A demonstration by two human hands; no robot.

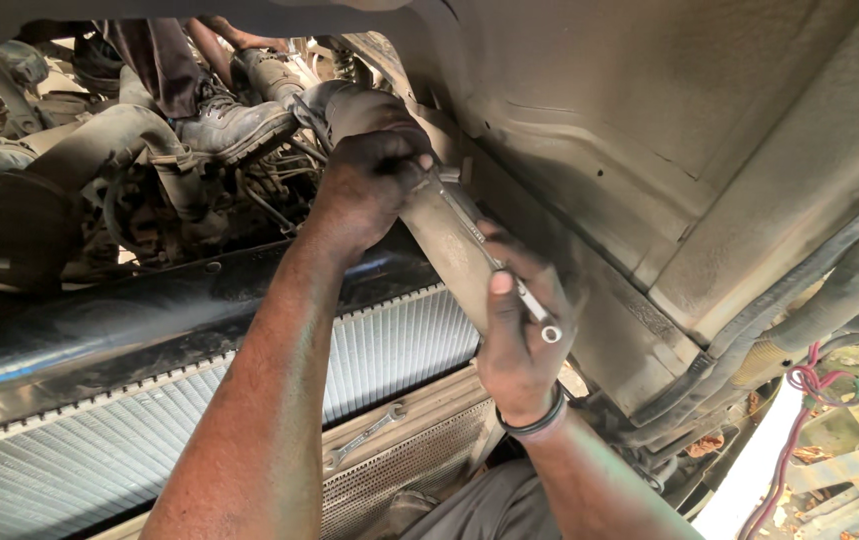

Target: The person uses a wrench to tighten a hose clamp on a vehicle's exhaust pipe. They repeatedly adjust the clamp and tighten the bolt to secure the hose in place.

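Note:
I look up at the dusty underside of a vehicle. My left hand point(371, 185) is closed around the upper end of a slim metal wrench point(479, 245), pressed against a grimy metal beam point(454, 255). My right hand point(521, 335) grips the lower end of the same wrench, whose ring end point(550, 333) pokes out past my fingers. A dark band sits on my right wrist point(537, 422).
A ribbed radiator point(149, 420) spans the lower left, with a second wrench point(364, 437) lying on the mesh panel below it. Another person's boot point(234, 125) stands among engine parts at upper left. Hoses and red wires point(799, 385) run at right.

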